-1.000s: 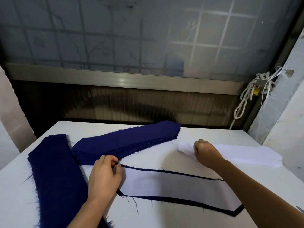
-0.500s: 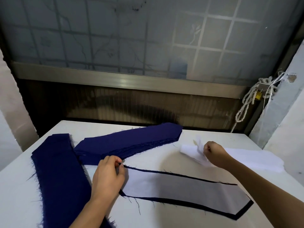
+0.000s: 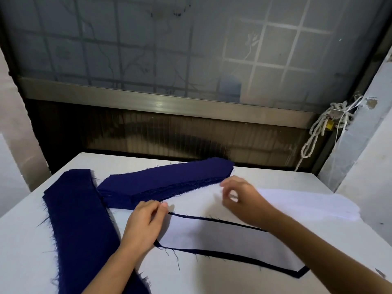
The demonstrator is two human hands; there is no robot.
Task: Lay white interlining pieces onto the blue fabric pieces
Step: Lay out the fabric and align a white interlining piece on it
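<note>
White interlining piece (image 3: 222, 240), sheer and greyish, lay on a blue fabric piece (image 3: 298, 275) toward the table's (image 3: 31, 240) five o'clock, left hand (image 3: 144, 223) pinching its nine o'clock end, right hand (image 3: 235, 196) pinching a second white piece (image 3: 195, 198) in curled fingers.

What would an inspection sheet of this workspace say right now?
Surface: white table.
Job's things: front blue piece covered by interlining; blue stack behind it; long blue stack at left; white interlining stack at right.
Clutter: nothing seen.
Hands: left hand at the covered piece's left end, fingers curled, grip unclear; right hand pinches a white piece, blurred.
Cables: knotted rope hangs by the right wall.
Surroundings: frosted window, metal sill.
</note>
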